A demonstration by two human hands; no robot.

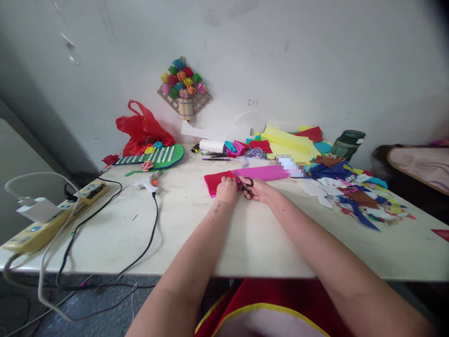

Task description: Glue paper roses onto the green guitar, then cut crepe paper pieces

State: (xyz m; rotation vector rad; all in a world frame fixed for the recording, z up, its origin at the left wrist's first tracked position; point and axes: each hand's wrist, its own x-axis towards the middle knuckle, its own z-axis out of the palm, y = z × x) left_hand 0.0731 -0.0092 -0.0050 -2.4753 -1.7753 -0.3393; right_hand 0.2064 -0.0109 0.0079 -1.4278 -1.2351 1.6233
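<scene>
My left hand [227, 189] is closed, its fingers curled down onto a red sheet of paper [211, 179] that lies over a longer magenta sheet of paper [264, 173]. My right hand [259, 190] grips a pair of dark-handled scissors [248, 184] by the finger loops. The blades point left and away from me, at the right end of the red paper beside my left fingers. I cannot tell how far the blades are apart. A blurred-out patch covers part of the magenta sheet's right end.
Left lie a white glue gun [149, 184], a yellow power strip [56, 224] with trailing cords, a green flower-decorated board [170, 157] and a red plastic bag [140, 124]. Paper scraps [365, 199] heap at right beside a dark green bottle [346, 144]. Yellow paper [287, 142] lies behind.
</scene>
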